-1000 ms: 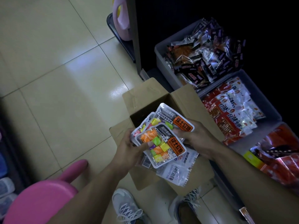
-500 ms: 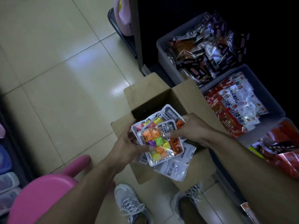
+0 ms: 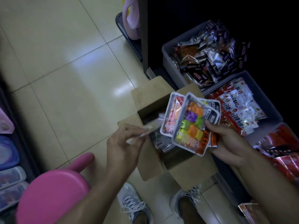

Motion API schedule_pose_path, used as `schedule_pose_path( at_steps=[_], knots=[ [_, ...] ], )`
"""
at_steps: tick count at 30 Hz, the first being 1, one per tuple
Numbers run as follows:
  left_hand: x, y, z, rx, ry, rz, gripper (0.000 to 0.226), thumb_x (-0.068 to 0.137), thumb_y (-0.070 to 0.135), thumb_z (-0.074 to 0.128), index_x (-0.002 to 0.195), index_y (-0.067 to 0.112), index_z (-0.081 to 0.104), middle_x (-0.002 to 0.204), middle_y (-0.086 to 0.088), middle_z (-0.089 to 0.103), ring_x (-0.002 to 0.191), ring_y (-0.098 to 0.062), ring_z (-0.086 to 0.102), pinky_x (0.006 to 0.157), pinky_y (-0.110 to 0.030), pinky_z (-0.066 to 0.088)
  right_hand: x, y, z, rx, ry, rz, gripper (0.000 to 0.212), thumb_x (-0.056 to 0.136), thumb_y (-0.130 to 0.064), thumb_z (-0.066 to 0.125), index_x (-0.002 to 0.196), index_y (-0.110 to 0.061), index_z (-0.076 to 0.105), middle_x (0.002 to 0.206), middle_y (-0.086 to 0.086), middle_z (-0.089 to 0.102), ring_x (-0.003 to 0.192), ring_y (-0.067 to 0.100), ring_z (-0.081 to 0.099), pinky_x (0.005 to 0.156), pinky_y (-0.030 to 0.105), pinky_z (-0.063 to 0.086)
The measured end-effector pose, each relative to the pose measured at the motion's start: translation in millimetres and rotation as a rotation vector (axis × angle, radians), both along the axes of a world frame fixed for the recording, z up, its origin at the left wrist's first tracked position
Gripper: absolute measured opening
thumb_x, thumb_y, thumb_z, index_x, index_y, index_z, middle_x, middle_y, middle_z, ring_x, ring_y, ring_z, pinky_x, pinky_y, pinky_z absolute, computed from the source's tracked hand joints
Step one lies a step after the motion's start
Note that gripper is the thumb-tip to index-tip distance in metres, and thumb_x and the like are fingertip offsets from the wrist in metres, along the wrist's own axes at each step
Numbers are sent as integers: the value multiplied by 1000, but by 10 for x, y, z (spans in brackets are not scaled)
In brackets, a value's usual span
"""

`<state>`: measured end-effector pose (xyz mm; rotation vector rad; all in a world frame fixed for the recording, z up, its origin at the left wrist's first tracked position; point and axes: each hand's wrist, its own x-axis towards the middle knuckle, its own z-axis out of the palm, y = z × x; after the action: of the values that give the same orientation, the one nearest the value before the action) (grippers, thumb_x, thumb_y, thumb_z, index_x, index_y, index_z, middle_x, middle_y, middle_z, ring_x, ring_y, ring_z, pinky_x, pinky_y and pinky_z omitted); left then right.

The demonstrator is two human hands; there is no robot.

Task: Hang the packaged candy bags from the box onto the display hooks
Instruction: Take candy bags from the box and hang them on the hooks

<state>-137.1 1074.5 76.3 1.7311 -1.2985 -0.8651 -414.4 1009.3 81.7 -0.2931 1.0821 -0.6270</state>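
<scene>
Candy bags (image 3: 191, 123), a fanned stack above the open cardboard box (image 3: 161, 151), pinched at their lower edge by the right hand (image 3: 226, 143). Left hand (image 3: 124, 143) hangs beside the box with fingers loosely extended, empty as far as blur allows. Best practice: square the stack, header holes aligned, before seeking hooks, none visible here

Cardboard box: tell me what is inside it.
The cardboard box shows more flat clear packets in its dark interior. The candy bags gripped by the right hand cover the rest.
</scene>
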Motion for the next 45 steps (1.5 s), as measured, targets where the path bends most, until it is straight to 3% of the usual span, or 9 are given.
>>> schedule_pose_path(
  at_steps=[3,8,22,25,30,33,37,41,45],
  knots=[
    [-2,188,67,-342,-329,-239,12,89,11,75,88,20,83,91,4,74,81,-18,69,68,-27,52,48,30,81,84,-103,62,62,51,-32,103,105,-12,81,118,16,74,104,29,74,87,49,62],
    [-10,546,-329,-289,-542,-492,24,98,28,60,89,30,81,88,11,73,76,-16,67,49,-29,50,279,91,-160,258,71,132,28,86,-20,68,110,-8,76,120,19,73,108,33,71,96,50,56],
    [65,819,-792,-120,-521,-584,12,76,12,73,76,23,78,91,10,76,82,-12,67,49,-27,54,656,311,-776,268,302,180,43,78,-22,80,119,-10,72,111,13,78,107,31,73,99,48,56],
    [123,859,-729,-115,-387,-481,7,79,12,68,78,14,75,88,2,73,83,-11,63,65,-25,55,657,285,-768,109,372,203,39,80,-24,79,118,-14,73,111,10,78,103,28,75,92,44,59],
    [236,504,-435,388,103,409,45,81,49,81,111,21,63,108,7,68,101,-2,62,85,-28,51,573,190,-651,-178,466,373,32,86,-20,79,117,-19,72,107,0,80,100,18,76,91,41,59],
    [293,175,-397,615,311,146,99,63,62,89,146,35,40,129,19,57,114,0,60,91,-26,50,606,157,-604,-299,511,514,37,85,-21,81,120,-22,68,109,-7,78,100,10,75,87,34,60],
    [173,50,-453,704,550,-98,68,73,13,90,122,35,49,113,10,76,95,-6,76,73,-23,62,700,119,-582,-353,470,576,48,81,-16,85,122,-19,60,113,0,75,100,13,75,82,34,62],
    [246,191,-475,741,596,-97,53,76,14,89,122,18,64,104,-3,80,90,-26,79,65,-38,62,789,146,-583,-330,457,609,62,65,-27,90,113,-17,53,105,1,73,92,11,75,75,27,60],
    [355,465,-547,842,681,-24,54,72,24,89,121,10,69,110,-14,78,98,-38,76,91,-55,59,911,375,-722,-266,413,696,61,72,-34,92,119,-32,53,111,-4,75,99,13,75,87,39,61]
  ],
)
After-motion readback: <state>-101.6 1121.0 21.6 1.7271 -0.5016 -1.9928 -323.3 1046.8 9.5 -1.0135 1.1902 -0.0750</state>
